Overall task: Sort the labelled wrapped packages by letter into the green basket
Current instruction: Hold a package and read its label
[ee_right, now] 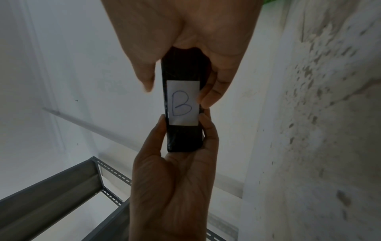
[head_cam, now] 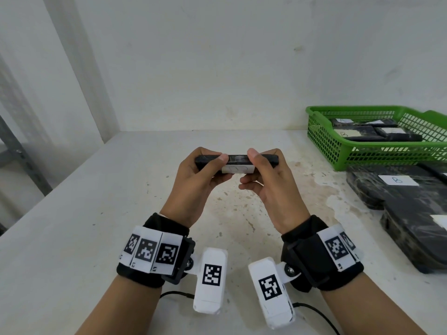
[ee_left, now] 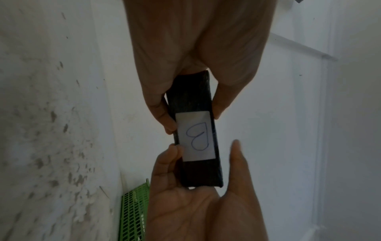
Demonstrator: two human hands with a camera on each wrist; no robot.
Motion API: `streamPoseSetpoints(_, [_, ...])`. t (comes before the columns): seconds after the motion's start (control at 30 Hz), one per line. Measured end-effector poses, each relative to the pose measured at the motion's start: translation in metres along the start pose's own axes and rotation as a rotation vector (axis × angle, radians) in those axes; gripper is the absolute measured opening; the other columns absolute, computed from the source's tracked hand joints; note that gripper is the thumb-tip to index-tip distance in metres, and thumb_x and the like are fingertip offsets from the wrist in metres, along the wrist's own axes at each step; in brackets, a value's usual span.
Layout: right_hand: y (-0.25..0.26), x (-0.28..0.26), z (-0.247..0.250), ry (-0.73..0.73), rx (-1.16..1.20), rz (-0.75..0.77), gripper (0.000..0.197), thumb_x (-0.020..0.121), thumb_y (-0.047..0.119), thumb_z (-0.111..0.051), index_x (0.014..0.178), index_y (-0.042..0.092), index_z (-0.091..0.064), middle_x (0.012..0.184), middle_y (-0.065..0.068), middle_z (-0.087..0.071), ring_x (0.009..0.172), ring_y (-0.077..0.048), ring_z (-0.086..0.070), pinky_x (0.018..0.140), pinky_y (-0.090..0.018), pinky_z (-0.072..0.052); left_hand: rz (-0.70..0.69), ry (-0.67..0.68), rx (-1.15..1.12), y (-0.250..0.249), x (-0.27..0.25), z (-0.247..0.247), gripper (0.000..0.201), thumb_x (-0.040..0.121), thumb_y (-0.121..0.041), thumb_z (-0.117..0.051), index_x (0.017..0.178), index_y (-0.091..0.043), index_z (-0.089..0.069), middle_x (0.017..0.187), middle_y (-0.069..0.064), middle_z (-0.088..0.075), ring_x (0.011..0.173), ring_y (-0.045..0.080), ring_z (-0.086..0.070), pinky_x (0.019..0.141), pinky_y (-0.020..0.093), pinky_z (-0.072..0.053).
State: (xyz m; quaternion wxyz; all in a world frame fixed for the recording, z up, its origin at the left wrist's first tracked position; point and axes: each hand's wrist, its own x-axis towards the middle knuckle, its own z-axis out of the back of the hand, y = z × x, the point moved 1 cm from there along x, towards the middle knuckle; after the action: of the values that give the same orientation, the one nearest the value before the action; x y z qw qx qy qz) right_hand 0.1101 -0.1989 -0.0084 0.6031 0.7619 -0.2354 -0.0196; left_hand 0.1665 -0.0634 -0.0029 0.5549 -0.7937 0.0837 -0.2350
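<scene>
While both hands are up over the big white worktop (head_cam: 72,238), a green basket (head_cam: 321,139) sits at the far right by the wall. Some black wrapped packages (head_cam: 358,132) lie inside the basket, and one has a B on its label. More black packages (head_cam: 411,201) lie on the worktop just near the basket, on the right, and the top one says B too. A grey metal shelf (ee_right: 51,187) stands off to the left. In the middle, held up off the worktop, is one small black package (head_cam: 238,158). The left hand (head_cam: 193,187) holds its left end and the right hand (head_cam: 268,187) holds its right end, with fingers (ee_left: 164,119) and thumbs curled around it. Its white label (ee_right: 183,102) has a blue B on it.
</scene>
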Motion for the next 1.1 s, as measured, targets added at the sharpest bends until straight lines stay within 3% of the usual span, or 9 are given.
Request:
streamPoseSetpoints(0.1, [0.002, -0.001, -0.001, -0.020, -0.046, 0.061, 0.032, 0.083, 0.028, -0.073, 0.089, 0.010, -0.047, 0.087, -0.007, -0.064, 0.070, -0.017, -0.065, 0.069, -0.030, -0.055, 0.012, 0.034, -0.049, -0.001, -0.001, 0.000, 0.022, 0.086, -0.023, -0.070, 0.083, -0.007, -0.054, 0.087, 0.010, -0.069, 0.089, 0.021, -0.068, 0.087, 0.031, -0.056])
streamPoseSetpoints(0.27, [-0.002, -0.003, 0.000, -0.014, -0.022, 0.079, 0.026, 0.085, 0.015, -0.073, 0.091, 0.008, -0.049, 0.087, -0.009, -0.064, 0.077, -0.018, -0.065, 0.070, -0.026, -0.054, -0.008, 0.016, -0.033, 0.000, -0.002, -0.001, 0.018, 0.079, -0.014, -0.070, 0.081, -0.006, -0.053, 0.085, 0.012, -0.068, 0.086, 0.019, -0.070, 0.084, 0.028, -0.055])
streamPoseSetpoints(0.43, [0.000, -0.001, -0.001, 0.040, 0.042, 0.043, 0.041, 0.077, 0.042, -0.074, 0.090, 0.012, -0.050, 0.094, -0.010, -0.062, 0.081, -0.018, -0.065, 0.077, -0.029, -0.053, -0.022, -0.016, -0.004, -0.003, 0.000, 0.002, 0.020, 0.077, -0.014, -0.074, 0.086, -0.007, -0.057, 0.096, 0.020, -0.059, 0.091, 0.022, -0.067, 0.084, 0.028, -0.054])
streamPoseSetpoints(0.57, [0.002, 0.002, 0.003, 0.030, 0.073, 0.067, 0.025, 0.084, 0.024, -0.072, 0.091, 0.011, -0.052, 0.097, -0.012, -0.060, 0.085, -0.017, -0.065, 0.080, -0.028, -0.053, 0.004, -0.059, -0.122, -0.002, 0.002, -0.001, 0.054, 0.080, -0.025, -0.079, 0.121, -0.001, -0.052, 0.104, 0.015, -0.061, 0.097, 0.019, -0.069, 0.092, 0.031, -0.055])
streamPoseSetpoints(0.63, [0.003, 0.005, 0.008, 0.051, 0.054, 0.056, 0.027, 0.079, 0.021, -0.068, 0.098, 0.015, -0.050, 0.101, -0.011, -0.058, 0.092, -0.017, -0.065, 0.083, -0.029, -0.053, 0.035, -0.071, -0.177, -0.002, 0.003, 0.001, 0.062, 0.091, -0.028, -0.067, 0.133, 0.011, -0.042, 0.111, 0.019, -0.063, 0.105, 0.025, -0.067, 0.097, 0.035, -0.054])
streamPoseSetpoints(0.8, [0.003, 0.011, 0.015, 0.080, 0.029, -0.013, 0.056, 0.079, 0.008, -0.073, 0.123, 0.026, -0.042, 0.107, -0.013, -0.059, 0.100, -0.021, -0.064, 0.093, -0.034, -0.053, 0.042, -0.075, -0.086, 0.000, 0.005, 0.008, 0.033, 0.099, 0.002, -0.046, 0.130, 0.011, -0.049, 0.117, 0.023, -0.066, 0.101, 0.025, -0.070, 0.088, 0.031, -0.057])
streamPoseSetpoints(0.9, [0.004, 0.013, 0.015, 0.030, 0.199, -0.112, 0.031, 0.094, 0.014, -0.060, 0.124, 0.010, -0.053, 0.108, -0.011, -0.065, 0.097, -0.016, -0.067, 0.083, -0.029, -0.057, 0.017, -0.101, -0.094, -0.001, 0.004, 0.009, 0.031, 0.097, 0.007, -0.047, 0.128, 0.008, -0.050, 0.110, 0.019, -0.067, 0.093, 0.022, -0.071, 0.084, 0.032, -0.059])
streamPoseSetpoints(1.0, [0.004, 0.014, 0.019, 0.039, 0.124, -0.104, 0.022, 0.100, 0.015, -0.051, 0.105, 0.000, -0.066, 0.101, -0.011, -0.072, 0.097, -0.019, -0.069, 0.081, -0.030, -0.059, 0.038, -0.106, -0.140, -0.002, 0.004, 0.009, 0.026, 0.097, 0.004, -0.049, 0.124, 0.004, -0.052, 0.106, 0.016, -0.067, 0.091, 0.023, -0.070, 0.082, 0.033, -0.060])
streamPoseSetpoints(1.1, [0.005, 0.014, 0.022, 0.026, 0.019, -0.048, 0.023, 0.100, 0.014, -0.052, 0.105, -0.002, -0.067, 0.100, -0.014, -0.071, 0.098, -0.023, -0.068, 0.087, -0.039, -0.058, 0.077, -0.074, -0.119, -0.003, 0.004, 0.007, 0.029, 0.100, -0.015, -0.053, 0.119, 0.006, -0.058, 0.106, 0.016, -0.069, 0.096, 0.024, -0.070, 0.083, 0.034, -0.059])
